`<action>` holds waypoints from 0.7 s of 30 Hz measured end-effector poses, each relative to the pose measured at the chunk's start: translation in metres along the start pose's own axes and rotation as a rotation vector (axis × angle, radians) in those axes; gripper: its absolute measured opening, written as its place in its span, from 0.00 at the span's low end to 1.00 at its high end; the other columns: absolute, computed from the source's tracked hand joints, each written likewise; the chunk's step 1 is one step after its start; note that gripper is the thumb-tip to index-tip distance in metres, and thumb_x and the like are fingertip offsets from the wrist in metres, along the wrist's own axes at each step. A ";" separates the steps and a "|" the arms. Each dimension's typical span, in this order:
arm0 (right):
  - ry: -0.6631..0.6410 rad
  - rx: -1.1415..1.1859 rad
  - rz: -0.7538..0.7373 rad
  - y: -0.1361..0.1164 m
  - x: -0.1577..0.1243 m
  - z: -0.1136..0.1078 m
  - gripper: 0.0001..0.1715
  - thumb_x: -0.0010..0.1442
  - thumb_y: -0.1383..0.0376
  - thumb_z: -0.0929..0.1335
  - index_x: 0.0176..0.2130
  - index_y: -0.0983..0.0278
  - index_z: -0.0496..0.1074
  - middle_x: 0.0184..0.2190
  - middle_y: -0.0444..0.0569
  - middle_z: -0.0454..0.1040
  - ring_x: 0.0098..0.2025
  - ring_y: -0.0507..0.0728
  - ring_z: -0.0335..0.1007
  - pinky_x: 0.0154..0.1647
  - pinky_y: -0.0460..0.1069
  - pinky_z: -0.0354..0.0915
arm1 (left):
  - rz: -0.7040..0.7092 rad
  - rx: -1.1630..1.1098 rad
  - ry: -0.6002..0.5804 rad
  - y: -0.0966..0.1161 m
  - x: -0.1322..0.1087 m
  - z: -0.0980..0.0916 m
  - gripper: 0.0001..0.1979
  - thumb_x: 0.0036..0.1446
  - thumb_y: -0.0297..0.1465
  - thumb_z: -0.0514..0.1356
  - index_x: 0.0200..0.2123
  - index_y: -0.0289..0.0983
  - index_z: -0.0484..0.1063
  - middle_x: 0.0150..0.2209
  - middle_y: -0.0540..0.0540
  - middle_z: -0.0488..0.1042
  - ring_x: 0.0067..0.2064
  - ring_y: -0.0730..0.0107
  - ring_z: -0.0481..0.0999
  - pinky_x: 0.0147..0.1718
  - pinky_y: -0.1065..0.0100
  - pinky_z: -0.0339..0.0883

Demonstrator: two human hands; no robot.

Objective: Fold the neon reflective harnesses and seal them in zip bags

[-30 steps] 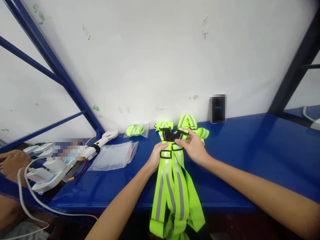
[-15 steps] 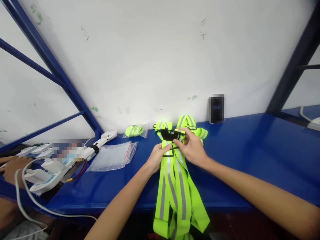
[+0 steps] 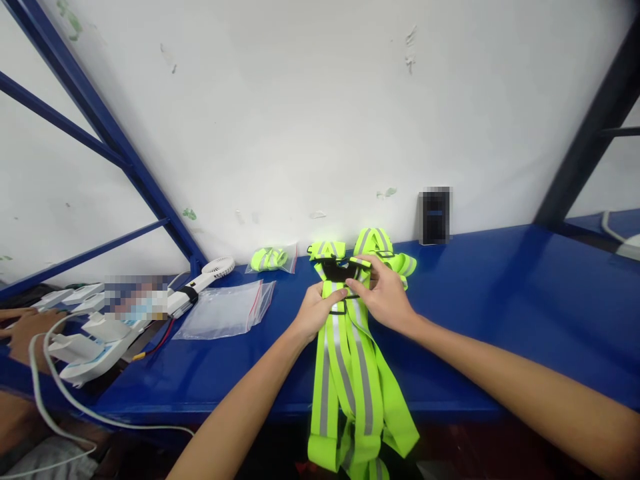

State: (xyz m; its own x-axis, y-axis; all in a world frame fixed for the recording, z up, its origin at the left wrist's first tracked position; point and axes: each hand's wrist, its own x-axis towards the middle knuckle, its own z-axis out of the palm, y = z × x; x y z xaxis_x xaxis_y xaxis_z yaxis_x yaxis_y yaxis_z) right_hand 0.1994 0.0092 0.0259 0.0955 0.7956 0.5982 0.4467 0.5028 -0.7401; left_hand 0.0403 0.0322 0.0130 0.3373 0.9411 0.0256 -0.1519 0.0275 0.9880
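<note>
A lime-yellow reflective vest (image 3: 345,353) made of straps with grey stripes hangs between my hands, its lower loops dropping past the table's front edge. My left hand (image 3: 320,308) pinches the straps beside a black buckle (image 3: 339,307), thumb on top. Higher up, my right hand (image 3: 383,290) grips the black upper part (image 3: 340,272) of the same vest, its thumb and forefinger bent around it. Behind the hands lie more lime straps, one bundle (image 3: 327,250) on the left and a looped one (image 3: 374,241) on the right.
On the blue table (image 3: 480,300) lie clear zip bags (image 3: 220,312) and a bagged lime bundle (image 3: 270,259). A white handheld fan (image 3: 218,268), a power strip (image 3: 90,357) with white cables and another person's hand (image 3: 37,333) are at the left. A blurred black box (image 3: 435,217) stands by the wall.
My left thumb has shifted slightly right across the straps near the buckle. My right hand keeps its hold almost unmoved, and the hanging straps have barely shifted.
</note>
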 end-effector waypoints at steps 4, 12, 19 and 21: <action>-0.034 0.062 0.004 0.004 0.004 -0.003 0.22 0.53 0.64 0.69 0.49 0.61 0.67 0.39 0.48 0.76 0.34 0.57 0.73 0.37 0.52 0.69 | -0.042 -0.021 -0.016 0.001 0.000 -0.001 0.18 0.42 0.37 0.70 0.36 0.32 0.75 0.32 0.44 0.79 0.29 0.67 0.77 0.32 0.68 0.67; -0.050 0.152 0.031 0.004 0.005 -0.004 0.22 0.54 0.64 0.70 0.49 0.62 0.67 0.40 0.50 0.76 0.38 0.60 0.74 0.39 0.53 0.69 | 0.036 -0.041 -0.017 -0.005 0.001 -0.004 0.23 0.40 0.36 0.72 0.40 0.33 0.75 0.39 0.42 0.79 0.35 0.64 0.78 0.39 0.64 0.69; 0.014 -0.010 -0.089 0.007 0.002 -0.003 0.22 0.57 0.63 0.67 0.52 0.61 0.65 0.46 0.52 0.74 0.42 0.62 0.72 0.40 0.53 0.67 | -0.002 -0.153 -0.001 -0.002 0.000 0.002 0.19 0.51 0.40 0.65 0.43 0.34 0.74 0.40 0.42 0.79 0.35 0.63 0.79 0.38 0.63 0.70; 0.031 -0.051 -0.139 0.008 0.003 -0.004 0.21 0.59 0.63 0.66 0.52 0.61 0.64 0.47 0.52 0.73 0.43 0.62 0.71 0.41 0.54 0.66 | -0.025 -0.233 -0.027 0.000 0.001 0.002 0.17 0.52 0.39 0.64 0.42 0.34 0.75 0.39 0.41 0.79 0.36 0.61 0.79 0.38 0.63 0.71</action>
State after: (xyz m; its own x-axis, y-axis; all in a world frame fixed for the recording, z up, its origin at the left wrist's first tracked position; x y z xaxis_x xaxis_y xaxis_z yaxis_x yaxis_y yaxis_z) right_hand 0.2066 0.0142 0.0233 0.0568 0.7085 0.7034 0.5019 0.5888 -0.6336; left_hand 0.0427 0.0320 0.0134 0.3681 0.9297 0.0091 -0.3529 0.1306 0.9265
